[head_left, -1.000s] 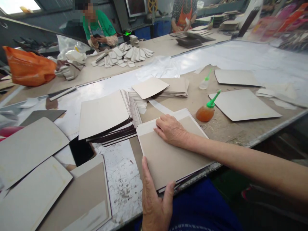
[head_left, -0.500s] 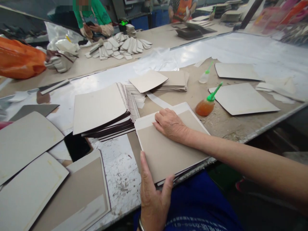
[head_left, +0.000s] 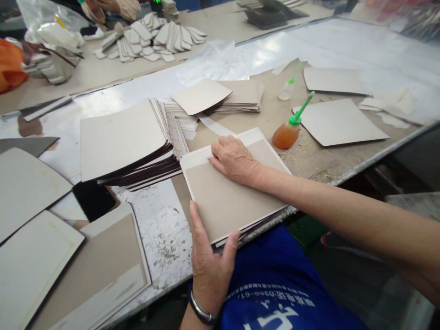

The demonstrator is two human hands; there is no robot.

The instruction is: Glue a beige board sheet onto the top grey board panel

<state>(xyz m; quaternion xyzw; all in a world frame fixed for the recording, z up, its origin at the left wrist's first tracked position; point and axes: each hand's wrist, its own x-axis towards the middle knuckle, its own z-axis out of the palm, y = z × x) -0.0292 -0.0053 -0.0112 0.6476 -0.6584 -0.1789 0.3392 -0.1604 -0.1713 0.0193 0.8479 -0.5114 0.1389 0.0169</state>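
Observation:
A small stack of grey boards with a white folded strip along the far edge, the board stack, lies at the near edge of the worktable. My left hand grips its near corner, thumb and fingers closed round the edge. My right hand lies on top with its fingers bent down, pressing near the white strip. An orange glue bottle with a green nozzle stands just beyond my right hand.
A tall fanned pile of boards sits left of my stack, more flat boards at the far left and right. A second clear bottle stands further back. White shaped pieces lie by another person's hands.
The view has tilted down and the stack has shifted slightly left in the picture. Both hands keep their hold on the stack.

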